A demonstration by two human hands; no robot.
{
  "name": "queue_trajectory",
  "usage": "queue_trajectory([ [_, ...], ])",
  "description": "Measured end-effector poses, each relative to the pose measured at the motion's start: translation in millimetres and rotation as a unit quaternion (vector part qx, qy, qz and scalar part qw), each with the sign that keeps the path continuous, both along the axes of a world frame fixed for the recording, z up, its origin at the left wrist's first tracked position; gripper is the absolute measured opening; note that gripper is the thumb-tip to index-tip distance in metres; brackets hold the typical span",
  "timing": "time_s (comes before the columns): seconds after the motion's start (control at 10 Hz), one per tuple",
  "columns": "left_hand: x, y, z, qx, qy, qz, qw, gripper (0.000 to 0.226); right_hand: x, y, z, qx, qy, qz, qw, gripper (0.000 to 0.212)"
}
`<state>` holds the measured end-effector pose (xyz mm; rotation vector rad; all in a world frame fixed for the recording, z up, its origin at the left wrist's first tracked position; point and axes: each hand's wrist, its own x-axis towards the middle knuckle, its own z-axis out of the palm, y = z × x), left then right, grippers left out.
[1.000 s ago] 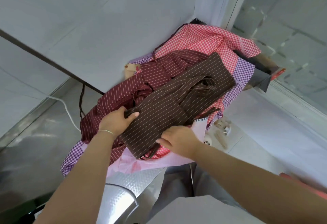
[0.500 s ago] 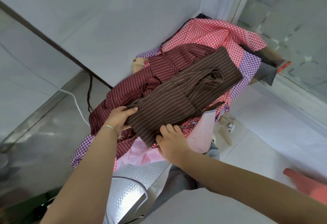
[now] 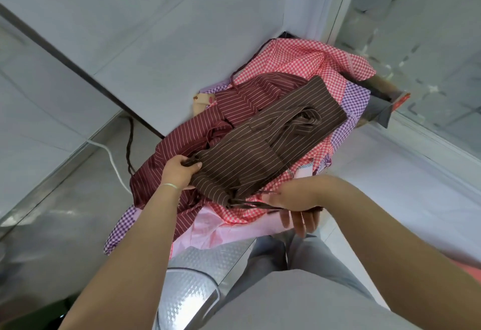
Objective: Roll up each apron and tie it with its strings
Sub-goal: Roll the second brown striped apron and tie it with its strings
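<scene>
A folded brown apron [image 3: 263,144] with thin white stripes lies on top of a heap of aprons. My left hand [image 3: 181,172] grips its near left corner, thumb on top. A brown string [image 3: 256,204] runs from the apron's near edge across my right hand [image 3: 294,200], whose fingers hang loosely spread below it. More brown strings [image 3: 304,121] lie bunched on the apron's far half. Under it are a maroon striped apron [image 3: 208,134], a red checked apron [image 3: 294,65] and a purple checked apron [image 3: 351,105].
The heap rests on a shiny steel counter [image 3: 65,212] in a corner of white tiled walls [image 3: 143,30]. A white cable [image 3: 112,163] and a dark cord [image 3: 128,147] run along the counter at the left. A dimpled metal surface [image 3: 192,277] lies near my body.
My right hand left the apron's near edge and moved right, drawing a brown string out with it. My left hand kept its grip on the corner.
</scene>
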<state>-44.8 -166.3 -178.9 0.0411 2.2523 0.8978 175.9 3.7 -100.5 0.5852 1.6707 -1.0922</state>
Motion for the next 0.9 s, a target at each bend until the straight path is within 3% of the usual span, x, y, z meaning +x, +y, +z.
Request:
queue_trajectory([
  [0.1,0,2,3,-0.006,0.006,-0.015,1.000,0.026,20,-15,-8,0.025,-0.039,0.013,0.999,0.040],
  [0.2,-1,5,10,-0.026,0.019,-0.056,0.998,0.032,35,-40,-14,0.072,-0.045,0.151,0.985,0.017],
  [0.3,-3,8,19,-0.050,0.046,-0.122,0.990,0.036,16,-43,-33,0.192,0.099,0.166,0.962,0.026],
  [0.4,-5,10,31,-0.055,0.052,-0.166,0.983,0.031,-9,-39,-44,0.328,0.399,0.006,0.856,0.037],
  [0.5,-5,15,46,-0.069,0.029,-0.199,0.977,0.025,-17,-34,-73,0.313,0.395,0.114,0.856,0.099],
  [0.6,-1,28,66,-0.016,-0.071,-0.181,0.981,0.029,-15,-35,-104,0.327,0.370,0.135,0.859,0.113],
  [0.7,6,45,83,0.156,-0.229,-0.110,0.954,0.047,-20,-34,-116,0.313,0.374,0.044,0.872,0.104],
  [0.8,19,72,92,0.251,-0.293,-0.107,0.916,0.045,-18,-34,-107,0.199,0.424,-0.199,0.861,0.089],
  [0.9,32,108,104,0.298,-0.308,-0.109,0.897,0.035,-10,-26,-69,0.068,0.399,-0.459,0.790,0.069],
])
